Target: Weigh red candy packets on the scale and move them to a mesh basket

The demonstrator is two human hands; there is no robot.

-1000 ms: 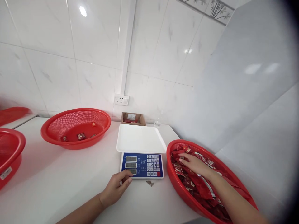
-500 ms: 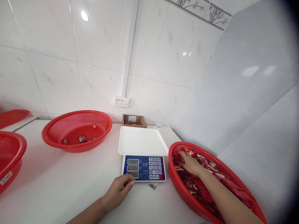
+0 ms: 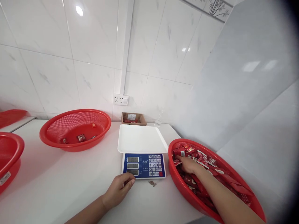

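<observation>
My left hand (image 3: pixel 119 189) rests at the front left edge of the weighing scale (image 3: pixel 144 166), fingers curled, thumb and forefinger close together; whether anything is between them is too small to tell. Inside the right red basket (image 3: pixel 174 180), my right hand (image 3: pixel 187 164) reaches among red packets (image 3: pixel 210 165), its fingertips hidden among them, so what they hold cannot be made out. The scale's white tray (image 3: pixel 142 138) holds no packets.
Another red basket (image 3: pixel 74 115) at the back left has a few small packets in it. A further red basket (image 3: pixel 16 161) stands at the left edge. Behind the scale are a cardboard box (image 3: pixel 134 119) and a clear bottle (image 3: pixel 158 119). A small brown scrap (image 3: pixel 152 183) lies before the scale.
My right hand has moved slightly down and deeper among the packets, its fingers now less visible. My left hand stays by the scale. The whole view has shifted a little.
</observation>
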